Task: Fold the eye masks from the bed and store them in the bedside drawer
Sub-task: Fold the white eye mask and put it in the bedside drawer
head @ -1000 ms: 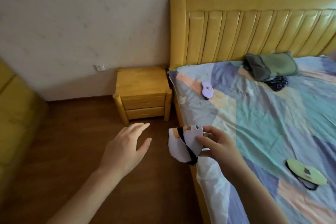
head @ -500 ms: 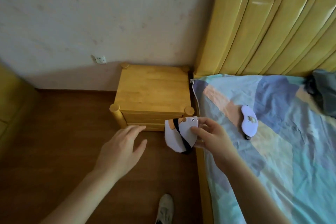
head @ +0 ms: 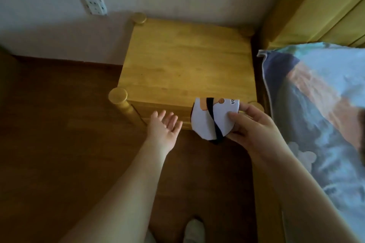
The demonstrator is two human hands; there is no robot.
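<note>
My right hand (head: 254, 130) pinches a folded white eye mask (head: 211, 118) with a black strap and an orange print, held in the air just in front of the bedside table's right front corner. My left hand (head: 165, 126) is open, palm up, fingers spread, reaching toward the drawer front (head: 164, 109) of the yellow wooden bedside table (head: 187, 61). The drawer looks closed; only its top edge shows from above.
The bed with a patchwork sheet (head: 320, 104) lies at the right, its yellow headboard (head: 324, 4) behind. A wall socket (head: 94, 7) sits left of the table. Dark wooden floor (head: 59, 144) spreads to the left. A shoe (head: 192, 231) shows at the bottom.
I have come closer to the bedside table and look down on it. My left hand has turned palm up near the drawer front. The other masks on the bed have left the view.
</note>
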